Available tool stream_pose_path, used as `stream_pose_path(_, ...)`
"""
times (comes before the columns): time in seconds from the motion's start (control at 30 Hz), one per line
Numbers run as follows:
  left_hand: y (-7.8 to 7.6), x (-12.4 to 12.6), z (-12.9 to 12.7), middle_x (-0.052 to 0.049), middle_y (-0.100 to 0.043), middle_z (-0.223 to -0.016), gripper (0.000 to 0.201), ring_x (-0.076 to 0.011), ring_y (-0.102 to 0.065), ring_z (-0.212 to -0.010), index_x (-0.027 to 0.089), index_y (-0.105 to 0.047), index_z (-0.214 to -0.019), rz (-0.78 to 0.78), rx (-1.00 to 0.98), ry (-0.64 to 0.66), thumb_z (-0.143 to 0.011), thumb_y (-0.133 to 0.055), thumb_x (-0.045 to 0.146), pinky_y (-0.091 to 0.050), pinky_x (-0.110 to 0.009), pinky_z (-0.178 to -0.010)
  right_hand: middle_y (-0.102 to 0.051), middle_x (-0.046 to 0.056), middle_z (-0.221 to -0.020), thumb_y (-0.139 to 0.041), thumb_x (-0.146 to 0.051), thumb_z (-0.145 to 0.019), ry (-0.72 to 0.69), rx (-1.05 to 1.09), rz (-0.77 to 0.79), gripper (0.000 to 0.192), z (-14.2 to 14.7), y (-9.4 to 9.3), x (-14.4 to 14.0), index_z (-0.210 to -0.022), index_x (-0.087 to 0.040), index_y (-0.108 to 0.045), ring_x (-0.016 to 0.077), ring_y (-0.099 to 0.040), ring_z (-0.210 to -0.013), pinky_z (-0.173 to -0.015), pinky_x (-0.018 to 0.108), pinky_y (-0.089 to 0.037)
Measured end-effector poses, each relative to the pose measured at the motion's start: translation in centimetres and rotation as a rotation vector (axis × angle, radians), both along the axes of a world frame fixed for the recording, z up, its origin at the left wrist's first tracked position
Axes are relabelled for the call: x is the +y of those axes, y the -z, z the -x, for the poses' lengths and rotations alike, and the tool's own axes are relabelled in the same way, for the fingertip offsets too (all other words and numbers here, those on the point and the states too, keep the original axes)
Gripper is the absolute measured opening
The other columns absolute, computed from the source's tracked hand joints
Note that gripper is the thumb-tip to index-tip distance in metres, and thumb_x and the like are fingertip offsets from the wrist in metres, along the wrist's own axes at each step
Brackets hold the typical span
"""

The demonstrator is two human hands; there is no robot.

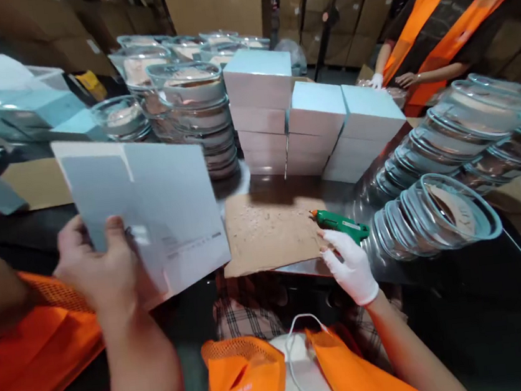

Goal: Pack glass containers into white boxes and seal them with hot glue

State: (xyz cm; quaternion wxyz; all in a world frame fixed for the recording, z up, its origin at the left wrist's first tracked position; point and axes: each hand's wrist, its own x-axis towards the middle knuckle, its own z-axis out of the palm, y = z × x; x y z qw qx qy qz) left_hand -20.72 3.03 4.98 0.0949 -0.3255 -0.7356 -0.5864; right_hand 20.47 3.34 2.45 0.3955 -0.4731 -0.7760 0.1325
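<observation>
My left hand (101,261), bare, grips a white box (176,199) by its left side, with the thumb on the near face. The box is tilted, with small print low on that face. My right hand (351,267), in a white glove, hovers at the right edge of a brown cardboard sheet (269,232), its fingers apart and slightly bent. Just beyond those fingers a green glue gun (343,223) lies with its orange nozzle over the cardboard. I see nothing held in the glove.
Stacked white boxes (317,114) stand behind the cardboard. Piles of clear glass dishes rise at the back (195,115) and lean at the right (423,221). A co-worker in an orange vest (439,31) works across the table; another person's orange vest (34,353) is close at left.
</observation>
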Motion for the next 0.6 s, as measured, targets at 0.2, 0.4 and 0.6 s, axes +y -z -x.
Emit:
stream_pose_path(0.2,-1.5,-5.6,-12.0,0.002,-0.073,-0.074,0.029,-0.0134,-0.063,-0.056,0.023,-0.078,-0.108,0.215,0.132,0.872,-0.097,-0.070,0.048,-0.049,-0.023,-0.054,-0.076,0.008,-0.131,-0.059,-0.027,-0.100,-0.078,0.077,-0.219,0.042,1.9,-5.0,-1.7,-0.140,-0.033,-0.069,0.0309,-0.069,-0.125,-0.110,0.053,-0.054)
stream_pose_path(0.4,3.6,-7.1,-13.2,-0.006,-0.085,-0.102,0.020,-0.0200,-0.082,-0.085,0.024,-0.080,-0.114,0.203,0.173,1.187,-0.098,-0.069,0.030,-0.063,-0.023,-0.077,-0.080,0.011,-0.102,-0.056,-0.039,-0.101,-0.096,0.054,0.197,0.029,0.9,-4.0,-1.2,-0.106,-0.021,-0.079,0.0273,-0.074,-0.095,-0.091,0.043,-0.059)
stream_pose_path(0.6,5.6,-7.7,-11.0,-0.009,-0.085,-0.108,0.028,-0.0237,-0.082,-0.090,0.026,-0.079,-0.121,0.259,0.238,1.136,-0.098,-0.071,0.039,-0.065,-0.030,-0.081,-0.079,0.003,-0.089,-0.061,-0.074,-0.093,-0.750,0.180,0.984,0.059,-0.1,-2.2,-0.9,-0.097,-0.020,-0.082,0.0217,-0.073,-0.085,-0.088,0.036,-0.061)
